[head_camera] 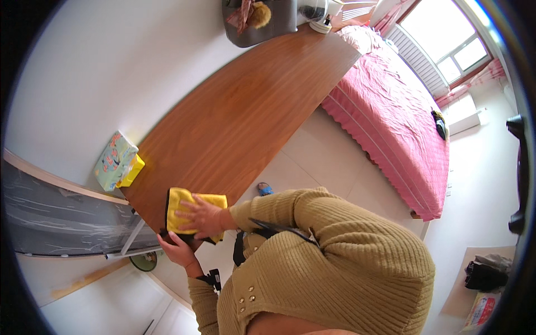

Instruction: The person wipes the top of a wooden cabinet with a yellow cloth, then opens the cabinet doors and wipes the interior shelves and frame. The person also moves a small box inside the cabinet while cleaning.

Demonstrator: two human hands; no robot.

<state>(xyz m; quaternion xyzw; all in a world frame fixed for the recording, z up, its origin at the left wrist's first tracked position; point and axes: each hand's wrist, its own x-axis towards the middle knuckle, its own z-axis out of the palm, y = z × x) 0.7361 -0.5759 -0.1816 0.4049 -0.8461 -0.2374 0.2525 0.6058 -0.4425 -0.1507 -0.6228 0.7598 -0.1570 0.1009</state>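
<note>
A yellow cloth with a black edge lies at the near end of a long brown wooden table. My right hand rests palm down on the cloth, its fingers spread. Beside the cloth's lower edge, at the table's end, is my left hand, its thumb by a dark edge. Whether it grips the cloth's dark border or only touches the table's end is unclear. A patterned tissue pack leans at the wall side, with a bright yellow object against it.
A grey chair-like object and a round white container are at the far end. Right of the table stands a bed with a pink cover. A blue sandal is on the tiled floor. A plastic-covered dark panel stands left.
</note>
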